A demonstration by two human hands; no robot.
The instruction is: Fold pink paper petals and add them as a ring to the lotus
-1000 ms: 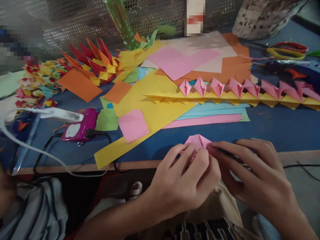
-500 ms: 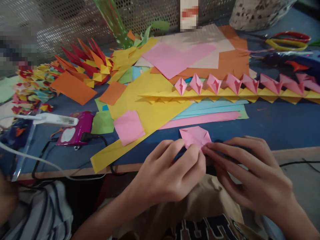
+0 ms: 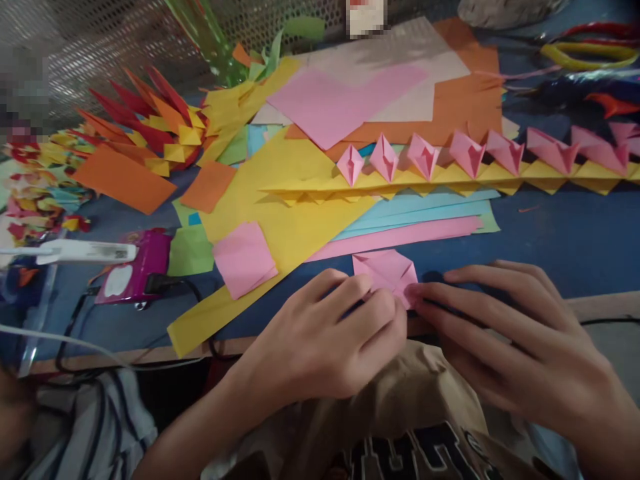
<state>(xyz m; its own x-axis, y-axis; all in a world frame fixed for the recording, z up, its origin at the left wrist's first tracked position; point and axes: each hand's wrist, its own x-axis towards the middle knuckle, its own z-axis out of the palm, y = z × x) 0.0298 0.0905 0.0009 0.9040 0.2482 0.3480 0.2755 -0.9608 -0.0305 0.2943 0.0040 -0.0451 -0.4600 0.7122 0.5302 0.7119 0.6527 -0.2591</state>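
A small folded piece of pink paper (image 3: 387, 268) is held at the table's front edge, its corners creased inward. My left hand (image 3: 345, 327) pinches its near left side, with the fingers curled over it. On its right corner press the fingertips of my right hand (image 3: 505, 327), the other fingers spread out loosely. Just beyond lies a yellow folded paper strip (image 3: 370, 190) bearing a row of pink folded paper pieces (image 3: 424, 157). To the left, a stack of pink paper squares (image 3: 245, 259) rests on a yellow sheet (image 3: 270, 173).
Red and orange folded paper spikes (image 3: 160, 110) stand at the back left. A purple box with cables (image 3: 145, 257) sits on the left. Scissors (image 3: 587, 57) lie at the far right. A person's striped sleeve (image 3: 100, 420) shows at lower left.
The view has shifted, so the table things sit slightly further left. My right fingertips have moved a little on the pink paper's right corner; both hands still hold it.
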